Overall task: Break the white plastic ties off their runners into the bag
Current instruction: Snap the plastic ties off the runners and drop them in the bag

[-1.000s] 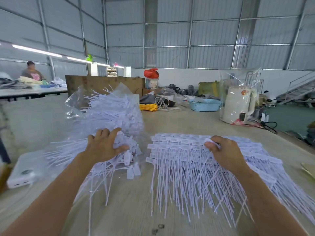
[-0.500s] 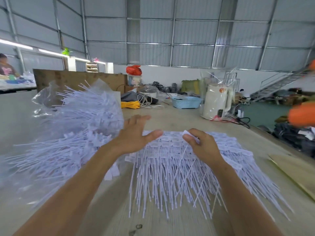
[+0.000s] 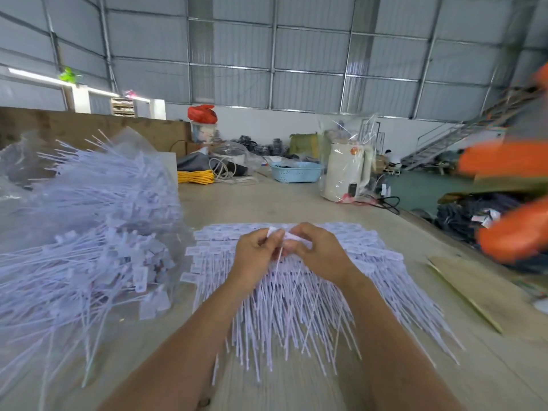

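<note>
I have both hands, left [image 3: 257, 254] and right [image 3: 318, 253], pinched on one tag head at the far edge of the fanned white ties [image 3: 296, 292] on the counter [image 3: 267, 203]. They look light, whippy and slick, so I'd grip the stiff head and snap there. The bag [image 3: 89, 203] sits left.

Factory shed: corrugated metal walls [image 3: 311, 54], steel staircase [image 3: 444, 140], long worktable [image 3: 267, 203] heaped with plastic ties [image 3: 296, 307].
</note>
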Demonstrator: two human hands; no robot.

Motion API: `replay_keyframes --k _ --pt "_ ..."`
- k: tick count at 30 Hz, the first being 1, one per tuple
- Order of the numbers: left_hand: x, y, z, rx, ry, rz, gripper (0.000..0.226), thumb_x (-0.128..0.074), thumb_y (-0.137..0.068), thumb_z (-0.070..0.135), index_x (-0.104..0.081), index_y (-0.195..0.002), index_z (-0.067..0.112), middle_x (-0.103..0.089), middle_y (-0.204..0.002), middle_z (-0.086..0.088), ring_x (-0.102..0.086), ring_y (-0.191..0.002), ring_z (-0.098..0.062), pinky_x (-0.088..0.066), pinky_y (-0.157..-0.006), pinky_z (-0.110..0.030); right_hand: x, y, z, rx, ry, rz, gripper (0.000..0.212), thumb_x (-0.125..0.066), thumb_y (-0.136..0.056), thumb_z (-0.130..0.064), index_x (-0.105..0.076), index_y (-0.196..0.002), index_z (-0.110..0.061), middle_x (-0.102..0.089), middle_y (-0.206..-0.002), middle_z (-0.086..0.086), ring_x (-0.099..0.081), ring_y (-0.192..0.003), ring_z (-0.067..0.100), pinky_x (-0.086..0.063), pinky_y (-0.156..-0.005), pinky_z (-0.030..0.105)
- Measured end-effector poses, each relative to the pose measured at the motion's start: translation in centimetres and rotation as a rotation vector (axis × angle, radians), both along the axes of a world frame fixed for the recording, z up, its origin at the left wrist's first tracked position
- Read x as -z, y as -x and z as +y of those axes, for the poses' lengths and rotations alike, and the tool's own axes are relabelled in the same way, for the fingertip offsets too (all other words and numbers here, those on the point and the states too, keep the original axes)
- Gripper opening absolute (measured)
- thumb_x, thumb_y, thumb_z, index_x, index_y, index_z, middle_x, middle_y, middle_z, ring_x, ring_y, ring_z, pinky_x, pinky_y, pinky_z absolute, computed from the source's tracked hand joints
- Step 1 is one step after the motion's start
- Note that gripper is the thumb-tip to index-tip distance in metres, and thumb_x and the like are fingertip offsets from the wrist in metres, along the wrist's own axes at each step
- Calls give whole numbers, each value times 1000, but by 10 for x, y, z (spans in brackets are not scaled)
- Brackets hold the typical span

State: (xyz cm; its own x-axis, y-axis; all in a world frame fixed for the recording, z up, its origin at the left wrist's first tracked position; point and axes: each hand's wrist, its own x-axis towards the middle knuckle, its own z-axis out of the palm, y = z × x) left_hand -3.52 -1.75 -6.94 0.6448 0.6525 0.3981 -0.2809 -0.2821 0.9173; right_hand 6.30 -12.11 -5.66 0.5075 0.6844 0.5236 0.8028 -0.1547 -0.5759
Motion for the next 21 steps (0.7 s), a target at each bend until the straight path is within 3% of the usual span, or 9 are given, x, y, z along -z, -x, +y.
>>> replay_keyframes --k 2,4,8,11,15,18,21 --pt "-1 0 -5 36 72 -49 18 -54 -95 13 -67 -91 1 -69 -68 -8 -65 -55 -12 -54 -56 -22 -1 1 1 -1 11 -48 9 -60 -90 -15 -63 -95 -8 -62 -86 5 -52 -78 19 -34 -64 24" --pt "-3 0 -9 48 83 -53 20 -51 -98 15 -63 -92 0 -64 -65 -10 -60 -46 -10 -51 -47 -20 -2 2 0 -3 30 -11 6 -57 -91 -13 -61 -88 -9 -62 -85 8 -53 -78 21 -37 -66 29" --pt "-1 0 -10 35 -10 20 26 -52 -97 21 -61 -86 -1 -55 -55 -8 -43 -37 -6 -36 -41 -19 -6 8 -1 -11 124 -32 24 -57 -92 -18 -58 -78 1 -59 -78 17 -51 -73 28 -38 -66 35" --pt "1 -1 -8 -26 -78 59 24 -57 -95 23 -56 -78 7 -53 -53 -3 -44 -38 -6 -36 -46 -23 -7 13 -1 -69 140 -66 23 -55 -92 -14 -61 -78 3 -57 -71 11 -48 -67 24 -34 -62 29" --pt "-2 -1 -3 -146 -307 167 27 -54 -96 29 -53 -81 7 -56 -67 -9 -49 -55 -19 -39 -57 -30 -7 16 -3 -86 102 -91 18 -54 -92 -9 -61 -77 -4 -49 -63 2 -43 -65 21 -30 -59 28" --pt "-7 0 2 -81 -236 200 29 -55 -95 30 -48 -73 14 -54 -63 -8 -45 -46 -13 -37 -53 -27 -6 18 1 -65 105 -157 15 -55 -92 -13 -65 -83 -6 -41 -58 -15 -41 -65 19 -29 -57 27" --pt "-8 7 12 -13 -229 263 32 -58 -94 26 -47 -66 14 -48 -54 -4 -39 -41 -13 -33 -49 -24 -4 11 -2 0 190 -263 13 -53 -93 -11 -64 -86 -10 -47 -64 -10 -43 -68 18 -29 -55 25"
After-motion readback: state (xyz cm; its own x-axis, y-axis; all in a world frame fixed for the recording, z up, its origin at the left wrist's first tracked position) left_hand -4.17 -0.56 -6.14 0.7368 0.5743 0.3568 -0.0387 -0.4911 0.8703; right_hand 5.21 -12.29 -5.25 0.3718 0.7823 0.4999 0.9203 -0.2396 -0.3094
